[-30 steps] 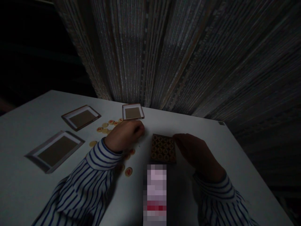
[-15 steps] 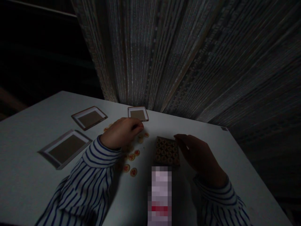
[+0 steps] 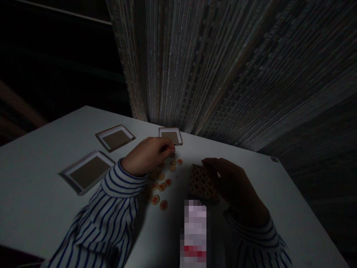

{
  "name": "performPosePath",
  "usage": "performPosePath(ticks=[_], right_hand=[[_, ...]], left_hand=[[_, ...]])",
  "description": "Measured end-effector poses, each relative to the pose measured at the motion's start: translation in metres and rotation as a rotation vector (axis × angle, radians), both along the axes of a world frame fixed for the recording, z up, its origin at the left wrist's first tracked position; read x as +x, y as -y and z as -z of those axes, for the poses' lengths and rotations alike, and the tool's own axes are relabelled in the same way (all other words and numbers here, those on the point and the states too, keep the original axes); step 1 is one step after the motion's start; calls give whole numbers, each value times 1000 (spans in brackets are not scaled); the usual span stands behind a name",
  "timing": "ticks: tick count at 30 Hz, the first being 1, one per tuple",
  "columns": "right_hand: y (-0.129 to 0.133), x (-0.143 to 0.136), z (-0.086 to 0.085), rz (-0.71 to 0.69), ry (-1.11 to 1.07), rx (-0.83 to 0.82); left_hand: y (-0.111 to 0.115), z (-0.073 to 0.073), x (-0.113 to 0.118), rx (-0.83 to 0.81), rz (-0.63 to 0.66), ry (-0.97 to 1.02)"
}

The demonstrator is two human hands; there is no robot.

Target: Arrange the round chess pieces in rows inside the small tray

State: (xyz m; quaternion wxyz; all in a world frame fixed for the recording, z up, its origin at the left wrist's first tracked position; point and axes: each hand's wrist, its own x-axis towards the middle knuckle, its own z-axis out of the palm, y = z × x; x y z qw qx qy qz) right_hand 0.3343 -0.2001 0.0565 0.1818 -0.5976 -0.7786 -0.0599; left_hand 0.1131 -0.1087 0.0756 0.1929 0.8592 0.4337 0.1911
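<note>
Round wooden Chinese chess pieces (image 3: 164, 204), several with red characters, lie loose on the white table. My left hand (image 3: 150, 154) is over the far part of them, thumb and fingers pinched together. Whatever is between its fingertips is too dark to make out. To the right, a small open box (image 3: 205, 201) holds rows of the same pieces (image 3: 200, 183). My right hand (image 3: 231, 182) hovers at the box's right side and hides part of it. Its fingers are bent together with the tips over the box's far edge; anything they hold is hidden.
Two shallow box trays (image 3: 134, 138) (image 3: 181, 140) stand at the back of the white table (image 3: 237, 152). A larger tray-like lid (image 3: 80, 192) lies at the left. A striped curtain (image 3: 178, 67) hangs behind the table. A pixelated patch (image 3: 195, 234) covers the near middle.
The view has turned slightly, shifting the table things right. My right hand has moved left, further over the box. My left hand stays pinched above the loose pieces, its fingertips a little further right.
</note>
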Motion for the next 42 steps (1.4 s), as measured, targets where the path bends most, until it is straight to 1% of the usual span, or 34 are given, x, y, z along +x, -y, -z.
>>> performPosePath(ticks=[6, 12, 17, 20, 22, 25, 28, 31, 34, 37, 40, 42], right_hand=[[-8, -15, -4, -85, 42, 26], [-11, -22, 5, -178, 85, -26], [-11, -20, 11, -188, 117, -53], [-12, -21, 12, -186, 105, -65], [-12, -22, 12, -186, 89, -66], [-13, -23, 14, -199, 78, -77], [-12, -25, 16, -195, 86, -84], [-11, -27, 18, -203, 96, -83], [-12, -28, 21, -214, 108, -92], [-13, -28, 24, -220, 115, -94], [-14, -29, 27, -226, 122, -107], [-15, -30, 29, -229, 126, -124]], left_hand=[[1, -1, -1, 9, 13, 21], [3, -1, 0, -6, -10, 3], [6, 2, 0, -16, -26, -1], [6, 7, -4, -5, -15, 27], [6, 14, -9, -6, -22, 48], [8, 28, -18, -11, -33, 123], [15, 45, -25, -32, -97, 215], [23, 60, -28, -34, -133, 322], [29, 73, -29, -21, -155, 381], [32, 85, -31, 12, -114, 414], [35, 98, -34, 92, -74, 415], [38, 107, -35, 147, -8, 414]])
